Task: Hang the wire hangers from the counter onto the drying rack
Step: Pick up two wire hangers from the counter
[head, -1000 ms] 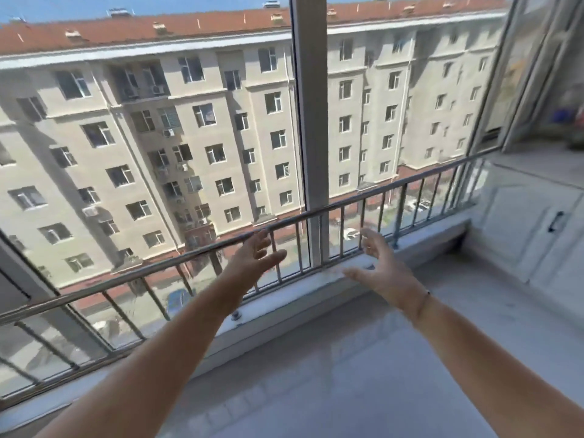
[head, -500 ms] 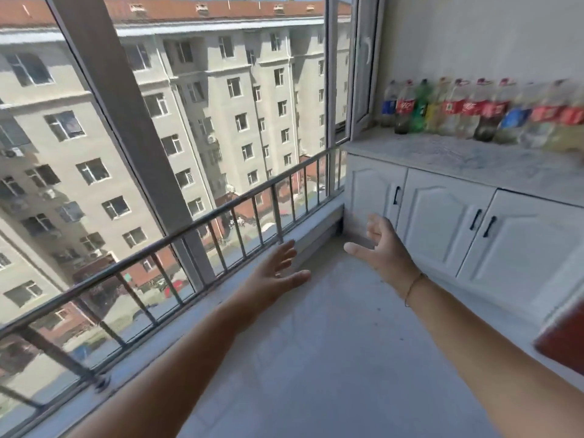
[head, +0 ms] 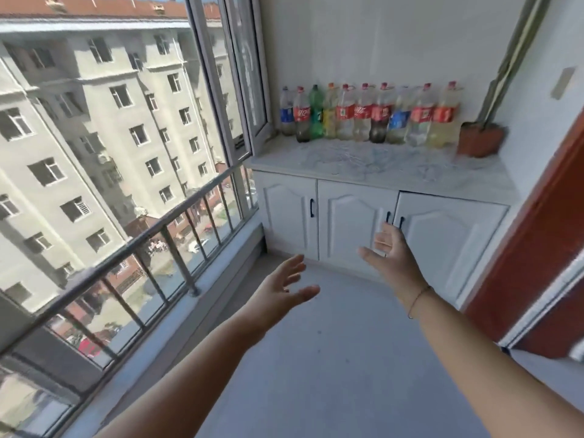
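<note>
The wire hangers [head: 354, 158] (a faint tangle) lay on the table [head: 474, 181] ahead; the right hand [head: 390, 256] was nearer, the left hand [head: 278, 292] farther back, both spread and empty.

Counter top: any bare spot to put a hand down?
Bare: left front corner of the counter beside the open window sash, and its right end before the terracotta pot. Crowded: soda bottles line the back wall, wire hangers sprawl across the middle.

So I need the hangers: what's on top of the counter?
Bottles along the back, a red-brown pot at right, faint wiry outlines in front, too blurred to confirm. Anything behind the bottles is hidden.
</note>
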Motion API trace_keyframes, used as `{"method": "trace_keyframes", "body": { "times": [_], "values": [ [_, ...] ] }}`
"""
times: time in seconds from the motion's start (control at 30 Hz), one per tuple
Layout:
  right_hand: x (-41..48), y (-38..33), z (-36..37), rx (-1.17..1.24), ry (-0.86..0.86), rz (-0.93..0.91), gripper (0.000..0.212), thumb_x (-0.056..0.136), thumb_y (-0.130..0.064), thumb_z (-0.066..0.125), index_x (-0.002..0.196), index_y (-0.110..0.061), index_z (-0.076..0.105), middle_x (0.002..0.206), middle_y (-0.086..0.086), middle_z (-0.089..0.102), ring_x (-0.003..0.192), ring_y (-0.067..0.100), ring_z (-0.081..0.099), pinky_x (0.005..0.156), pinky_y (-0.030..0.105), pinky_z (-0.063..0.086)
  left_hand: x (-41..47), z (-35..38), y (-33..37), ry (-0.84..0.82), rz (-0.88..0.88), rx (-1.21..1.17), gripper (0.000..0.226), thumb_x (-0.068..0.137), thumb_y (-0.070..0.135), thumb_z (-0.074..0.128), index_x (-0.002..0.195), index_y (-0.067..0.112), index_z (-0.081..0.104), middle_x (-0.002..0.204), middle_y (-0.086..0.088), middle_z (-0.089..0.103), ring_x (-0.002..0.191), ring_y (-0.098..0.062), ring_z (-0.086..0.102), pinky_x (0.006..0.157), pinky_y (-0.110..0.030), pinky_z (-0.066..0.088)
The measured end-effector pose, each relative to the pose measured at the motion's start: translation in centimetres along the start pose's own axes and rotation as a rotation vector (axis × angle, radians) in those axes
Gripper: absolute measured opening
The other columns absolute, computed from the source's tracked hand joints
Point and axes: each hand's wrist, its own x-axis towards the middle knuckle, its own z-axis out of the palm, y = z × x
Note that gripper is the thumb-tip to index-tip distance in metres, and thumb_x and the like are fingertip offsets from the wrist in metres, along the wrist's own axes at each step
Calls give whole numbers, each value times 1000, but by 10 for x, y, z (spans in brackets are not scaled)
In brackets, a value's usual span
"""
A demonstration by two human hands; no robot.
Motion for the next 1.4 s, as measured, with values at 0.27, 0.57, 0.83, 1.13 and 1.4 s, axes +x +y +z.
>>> {"method": "trace_keyframes", "body": {
  "times": [0.27, 0.57, 0.83, 1.13, 1.4],
  "values": [
    [123, 18, -35, 63, 253, 62, 52, 82, -10, 66, 129, -9, 44, 123, 9, 50, 106, 15, 50, 87, 26, 39, 170, 12, 25, -136, 28, -1, 67, 81, 26, 71, 139, 31, 39, 134, 11, 50, 126, -7, 45, 101, -29, 40],
    [266, 62, -123, 54, 365, 117, 41, 82, -17, 65, 121, -14, 50, 108, 2, 55, 105, 16, 54, 89, 25, 40, 353, 85, 40, -239, 29, 2, 54, 79, 30, 73, 125, 41, 45, 129, 15, 55, 122, -5, 49, 103, -31, 40],
    [414, 110, -204, 16, 309, 154, 25, 81, -12, 65, 105, -14, 58, 104, 4, 59, 99, 17, 57, 86, 26, 42, 509, 143, 70, -194, 14, 19, 51, 80, 31, 72, 125, 34, 49, 126, 13, 57, 120, -7, 51, 102, -31, 40],
    [533, 174, -235, -33, 243, 242, 20, 80, -10, 63, 99, -16, 59, 100, 4, 60, 96, 19, 58, 84, 26, 41, 614, 185, 57, -180, -102, 42, 48, 83, 28, 69, 126, 32, 49, 125, 14, 57, 118, -5, 52, 94, -26, 40],
    [646, 231, -240, -125, 214, 333, 13, 78, -12, 64, 91, -13, 62, 93, 1, 64, 90, 19, 61, 83, 30, 46, 747, 205, 39, -196, -134, 57, 47, 83, 31, 69, 126, 31, 50, 123, 15, 57, 116, -5, 52, 80, -19, 43]
  ]
}}
